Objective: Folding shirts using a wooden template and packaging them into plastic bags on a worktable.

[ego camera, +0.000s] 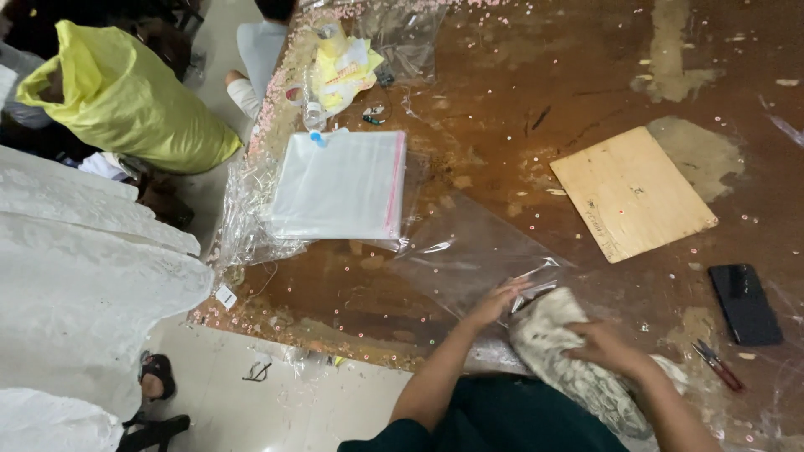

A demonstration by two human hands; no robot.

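Observation:
My left hand (496,303) holds the mouth of a clear plastic bag (469,251) that lies flat on the brown table (519,92). My right hand (605,346) presses on a folded white patterned cloth (559,345), whose end sits at the bag's opening. The cloth trails back over my lap toward the lower right.
A stack of clear bags with a red strip (342,186) lies at the table's left. A plywood board (632,192), a black phone (744,303) and red-handled snips (717,365) lie at the right. A yellow sack (126,100), white lace fabric (75,268) and a seated person (260,50) are at the left.

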